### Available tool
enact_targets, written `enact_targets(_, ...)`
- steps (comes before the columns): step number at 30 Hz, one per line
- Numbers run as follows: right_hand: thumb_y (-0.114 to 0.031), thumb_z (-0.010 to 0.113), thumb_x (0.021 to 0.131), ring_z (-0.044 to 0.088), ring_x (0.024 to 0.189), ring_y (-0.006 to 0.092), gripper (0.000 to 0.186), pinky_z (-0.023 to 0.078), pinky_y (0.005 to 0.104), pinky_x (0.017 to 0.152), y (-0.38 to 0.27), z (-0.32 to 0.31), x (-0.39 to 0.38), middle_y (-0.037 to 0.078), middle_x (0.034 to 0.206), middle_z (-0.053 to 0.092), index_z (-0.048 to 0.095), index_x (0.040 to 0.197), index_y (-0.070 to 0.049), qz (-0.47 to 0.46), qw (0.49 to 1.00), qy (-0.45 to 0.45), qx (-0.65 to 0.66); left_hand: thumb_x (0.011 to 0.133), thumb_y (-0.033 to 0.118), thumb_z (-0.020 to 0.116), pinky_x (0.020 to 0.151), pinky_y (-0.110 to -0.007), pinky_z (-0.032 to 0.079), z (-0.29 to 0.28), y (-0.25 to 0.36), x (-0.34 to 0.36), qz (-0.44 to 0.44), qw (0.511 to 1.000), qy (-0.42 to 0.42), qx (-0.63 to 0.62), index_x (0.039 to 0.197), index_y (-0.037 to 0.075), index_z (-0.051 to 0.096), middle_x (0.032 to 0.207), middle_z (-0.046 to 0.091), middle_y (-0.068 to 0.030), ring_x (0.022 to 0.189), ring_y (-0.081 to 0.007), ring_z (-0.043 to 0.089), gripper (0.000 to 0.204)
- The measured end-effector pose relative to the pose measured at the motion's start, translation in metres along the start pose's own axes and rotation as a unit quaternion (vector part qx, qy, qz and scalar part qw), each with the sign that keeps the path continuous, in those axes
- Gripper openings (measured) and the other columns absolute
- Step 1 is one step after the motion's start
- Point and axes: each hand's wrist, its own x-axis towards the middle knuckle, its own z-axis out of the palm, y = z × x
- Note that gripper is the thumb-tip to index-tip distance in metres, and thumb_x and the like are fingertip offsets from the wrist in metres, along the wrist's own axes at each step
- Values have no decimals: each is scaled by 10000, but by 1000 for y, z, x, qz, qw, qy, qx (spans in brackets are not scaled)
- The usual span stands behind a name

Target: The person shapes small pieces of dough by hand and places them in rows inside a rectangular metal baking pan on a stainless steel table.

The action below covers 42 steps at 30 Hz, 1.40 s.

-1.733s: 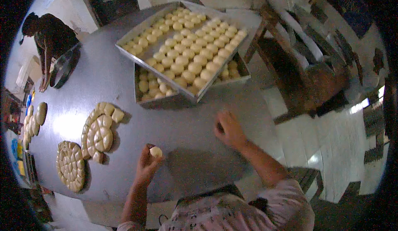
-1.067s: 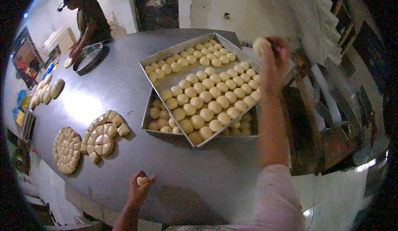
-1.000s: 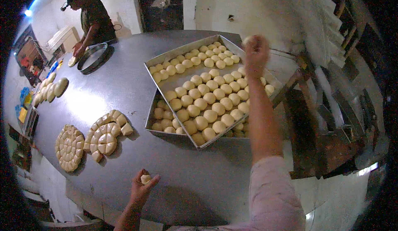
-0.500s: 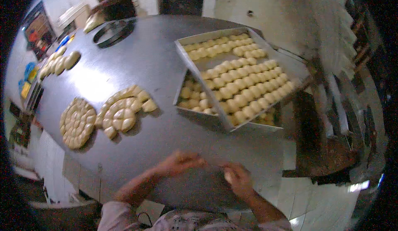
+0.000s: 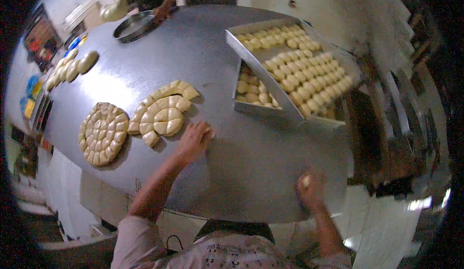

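My left hand (image 5: 194, 141) curls low over the steel table, just right of the partly divided dough round (image 5: 169, 114). A bit of pale dough (image 5: 209, 131) shows at its fingertips. Farther right and nearer to me, my right hand (image 5: 313, 191) is bent round a small dough ball (image 5: 306, 181), its fingers blurred by motion. To the left lies another round of dough (image 5: 102, 134), scored into several small segments that still sit together.
Two metal trays filled with rows of dough balls stand stacked askew at the right, the upper tray (image 5: 270, 71) crosswise over the lower tray (image 5: 258, 107). Larger dough pieces (image 5: 72, 68) lie far left. Across the table, a co-worker's hand (image 5: 162, 14) touches a round pan (image 5: 133, 26).
My hands have moved apart from close together near the table's front: the left forward to the dough round, the right outward. The co-worker's arm has come down to the round pan.
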Motion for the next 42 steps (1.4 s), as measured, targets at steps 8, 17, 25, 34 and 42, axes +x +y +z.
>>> enact_targets(8, -325, 642, 750, 550, 894, 354, 356, 443, 461, 754, -83, -11, 66, 187, 1005, 570, 579, 909, -13, -96, 985, 113, 82, 811, 118, 612, 614, -206, 377, -2, 23, -86, -241, 879, -22, -411, 887, 77, 447, 763, 421, 26, 700, -68, 426, 187)
enact_targets(17, -167, 663, 719, 546, 929, 349, 356, 430, 468, 835, -22, -39, 48, 171, 1030, 568, 527, 1024, -46, -85, 990, 115, 14, 816, 111, 604, 719, -251, 409, 1, 107, -27, -223, 840, -94, -485, 1001, 84, 429, 905, 480, -17, 835, -111, 469, 256)
enact_targets(25, -62, 539, 755, 458, 1088, 216, 390, 388, 347, 911, 17, -188, 195, 87, 1172, 481, 470, 1138, -45, 46, 767, 161, 619, 831, 94, 582, 632, -252, 406, 19, 92, -37, -336, 806, 85, -480, 866, 97, 438, 765, 478, 10, 702, -97, 468, 149)
enact_targets(34, -204, 532, 848, 592, 887, 236, 260, 459, 337, 784, 27, -154, 456, 130, 943, 618, 543, 998, 8, 13, 956, 287, 53, 777, 56, 636, 586, -275, 425, 23, 119, -59, -360, 838, 192, -363, 864, 82, 466, 730, 485, -11, 660, -158, 489, 192)
enact_targets(42, -217, 443, 904, 495, 1029, 237, 303, 390, 352, 910, -110, -84, 245, 124, 1098, 530, 506, 1130, -26, -186, 777, -44, 599, 889, 234, 489, 878, -369, 430, 34, 134, -51, -297, 597, 151, -730, 1261, 53, 365, 1217, 456, -133, 1104, -266, 463, 432)
